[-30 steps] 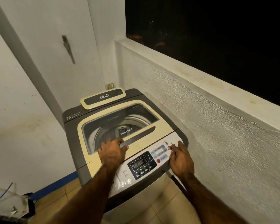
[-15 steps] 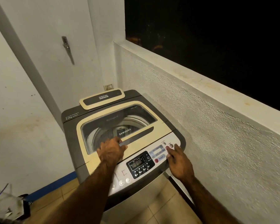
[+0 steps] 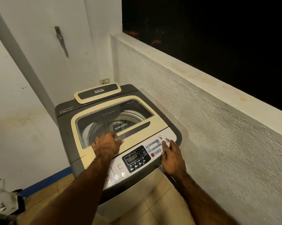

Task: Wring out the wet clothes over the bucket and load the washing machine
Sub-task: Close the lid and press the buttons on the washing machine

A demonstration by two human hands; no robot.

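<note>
A top-loading washing machine (image 3: 67, 127) stands in the corner, its cream lid (image 3: 153, 127) with a see-through window closed. Through the window only the bare drum shows. My left hand (image 3: 107, 146) lies on the lid's front, fingers curled into the dark lid handle (image 3: 133, 129). My right hand (image 3: 172, 157) is over the control panel (image 3: 120, 168), its forefinger stretched onto a red button (image 3: 163, 142) beside the power button. The panel's display (image 3: 133, 157) is lit. No clothes or bucket are in view.
A rough white parapet wall (image 3: 210, 127) runs along the machine's right side, with a dark opening above. A white door with a latch (image 3: 60, 38) is behind. A clear plastic container (image 3: 2, 202) and a dark object sit on the tiled floor at bottom left.
My right hand has drawn back slightly while its forefinger stays at the red button. The left hand keeps its place on the lid handle. The view shifted a little.
</note>
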